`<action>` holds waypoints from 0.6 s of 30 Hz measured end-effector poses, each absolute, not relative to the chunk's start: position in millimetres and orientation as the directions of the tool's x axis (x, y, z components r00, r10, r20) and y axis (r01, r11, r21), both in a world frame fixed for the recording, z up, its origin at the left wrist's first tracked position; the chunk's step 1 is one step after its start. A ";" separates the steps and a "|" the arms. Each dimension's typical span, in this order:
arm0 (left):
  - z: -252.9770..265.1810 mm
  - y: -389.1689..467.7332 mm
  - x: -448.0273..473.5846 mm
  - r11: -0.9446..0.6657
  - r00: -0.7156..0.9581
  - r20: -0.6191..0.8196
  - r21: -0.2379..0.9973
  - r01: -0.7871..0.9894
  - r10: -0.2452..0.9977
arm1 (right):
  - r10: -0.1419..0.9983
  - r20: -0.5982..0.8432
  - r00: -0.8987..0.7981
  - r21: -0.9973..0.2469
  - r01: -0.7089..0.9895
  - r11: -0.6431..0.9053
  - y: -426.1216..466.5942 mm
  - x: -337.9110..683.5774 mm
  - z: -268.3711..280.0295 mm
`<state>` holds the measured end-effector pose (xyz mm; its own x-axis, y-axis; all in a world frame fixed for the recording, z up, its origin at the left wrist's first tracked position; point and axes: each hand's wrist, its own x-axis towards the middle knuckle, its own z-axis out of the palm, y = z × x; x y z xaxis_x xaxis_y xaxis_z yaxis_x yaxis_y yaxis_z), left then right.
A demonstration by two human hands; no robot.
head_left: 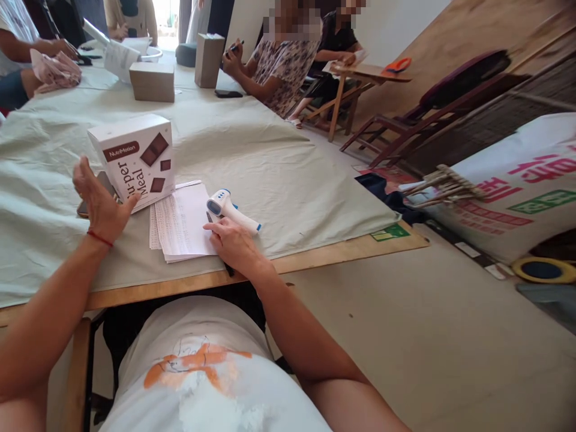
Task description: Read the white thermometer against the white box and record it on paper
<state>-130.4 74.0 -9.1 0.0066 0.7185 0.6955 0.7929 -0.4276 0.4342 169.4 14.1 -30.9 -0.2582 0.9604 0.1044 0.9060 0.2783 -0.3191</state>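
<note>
My left hand is raised beside a white NutriMotion box, fingers spread and thumb near the box's lower edge. Whether the thumb touches the box, I cannot tell. Behind that hand a dark, flat, phone-like object is partly hidden. Handwritten sheets of paper lie in front of the box. My right hand rests at their right edge with its index finger stretched out. Just above it lies a white and blue infrared thermometer. A dark slim object shows from under the right hand, mostly covered.
A pale cloth covers the table, with its wooden edge towards me. Two plain cardboard boxes and a white basket stand farther back. Several people sit around. At right are a folding chair and a printed sack.
</note>
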 end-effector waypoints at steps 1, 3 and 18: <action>-5.3 66.3 -123.8 -0.400 -0.018 0.752 0.371 0.838 0.659 | 0.957 0.113 -0.268 -0.332 0.898 0.290 14.6 171.1 -31.8; -1.6 52.2 -106.9 -0.474 0.112 0.757 0.279 0.835 0.644 | 0.948 0.125 -0.292 -0.347 0.882 0.318 15.1 175.2 -33.5; -31.4 38.7 -59.5 -0.807 0.812 0.114 0.257 0.532 0.572 | 0.831 0.556 -0.035 -0.791 0.286 0.541 -26.9 144.9 -28.7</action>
